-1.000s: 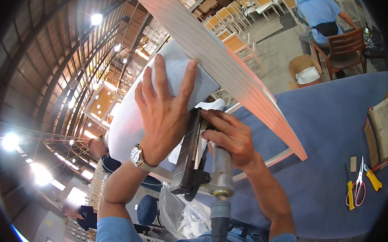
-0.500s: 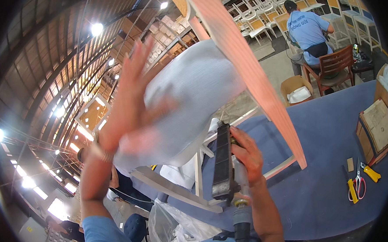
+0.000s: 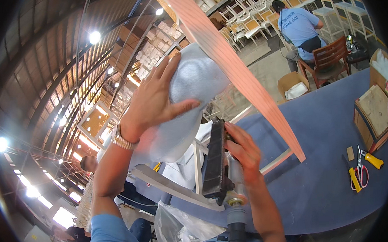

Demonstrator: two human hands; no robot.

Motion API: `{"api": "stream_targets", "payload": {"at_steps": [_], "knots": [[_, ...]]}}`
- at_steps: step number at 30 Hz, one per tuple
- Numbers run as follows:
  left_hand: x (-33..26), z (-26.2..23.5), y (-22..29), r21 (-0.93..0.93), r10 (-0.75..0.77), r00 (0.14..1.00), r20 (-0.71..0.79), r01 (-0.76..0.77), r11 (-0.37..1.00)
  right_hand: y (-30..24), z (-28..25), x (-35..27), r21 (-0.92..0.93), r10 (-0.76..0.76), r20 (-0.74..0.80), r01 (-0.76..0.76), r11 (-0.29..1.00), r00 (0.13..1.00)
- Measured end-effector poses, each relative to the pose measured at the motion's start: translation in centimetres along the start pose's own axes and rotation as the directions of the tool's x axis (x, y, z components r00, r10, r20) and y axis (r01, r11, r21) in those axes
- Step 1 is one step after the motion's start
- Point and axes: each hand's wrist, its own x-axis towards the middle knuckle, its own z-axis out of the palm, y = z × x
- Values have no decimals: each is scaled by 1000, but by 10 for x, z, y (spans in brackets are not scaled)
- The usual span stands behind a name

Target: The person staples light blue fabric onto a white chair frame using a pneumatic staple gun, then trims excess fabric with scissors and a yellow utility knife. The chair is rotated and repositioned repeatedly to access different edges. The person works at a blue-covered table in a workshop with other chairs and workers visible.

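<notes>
Pale blue cushion (image 3: 188, 99), just the one, is sitting up under the left hand (image 3: 155, 101), which is spread flat and open across the fabric, fingers fanned out, pressing rather than gripping. Right below and beside it, the right hand (image 3: 244, 151) is wrapped tight around one black pneumatic stapler (image 3: 218, 163), hose running down from it. One long reddish wooden board (image 3: 230, 66) slants just past the cushion on the far side of both hands. Way off to the right of the right hand, on the blue table (image 3: 326, 127), there's one pair of scissors (image 3: 362, 171) and one wooden box (image 3: 373, 116). One person in a blue shirt (image 3: 301, 27) sits far behind.
</notes>
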Motion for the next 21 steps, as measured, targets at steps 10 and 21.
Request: {"api": "stream_targets", "payload": {"at_steps": [10, 21], "knots": [[-40, 38, 38, 420, -42, 973, -226, 137, 897, 16, 35, 4, 62, -11, -18, 12, 998, 1000], [-44, 48, 42, 414, -66, 965, -253, 169, 895, 23, 44, 2, 34, -12, -18, 12, 999, 1000]]}}
